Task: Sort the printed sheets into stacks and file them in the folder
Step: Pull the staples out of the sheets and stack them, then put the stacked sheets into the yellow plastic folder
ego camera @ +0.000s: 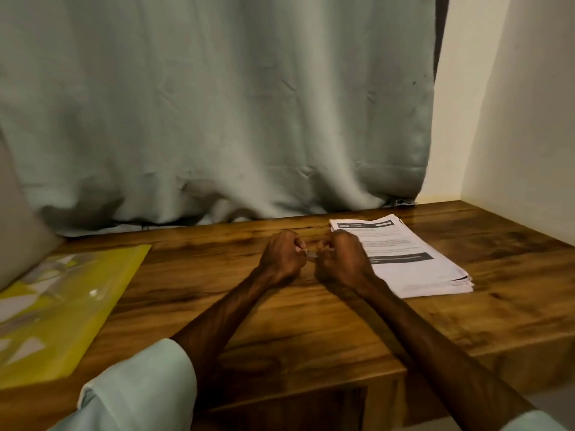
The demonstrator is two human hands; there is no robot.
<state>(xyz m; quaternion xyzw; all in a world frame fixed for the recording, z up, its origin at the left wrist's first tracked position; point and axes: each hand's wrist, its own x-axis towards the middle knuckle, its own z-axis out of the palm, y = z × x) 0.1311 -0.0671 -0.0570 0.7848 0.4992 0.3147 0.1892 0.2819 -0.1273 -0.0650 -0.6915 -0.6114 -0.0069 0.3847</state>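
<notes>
A stack of printed sheets point(413, 259) with dark header bars lies on the wooden table point(311, 321), right of centre. A yellow translucent folder point(71, 306) lies flat at the table's left edge. My left hand point(281, 256) and my right hand point(340, 259) sit knuckle to knuckle in the middle of the table, fingers curled. Between their fingertips they pinch a small grey object point(311, 254), too small to identify. My right hand covers the near-left corner of the stack.
A grey-green curtain point(217, 119) hangs along the table's far edge. A cream wall point(522, 119) closes the right side. A grey cushion-like surface point(15, 228) stands at the far left behind the folder.
</notes>
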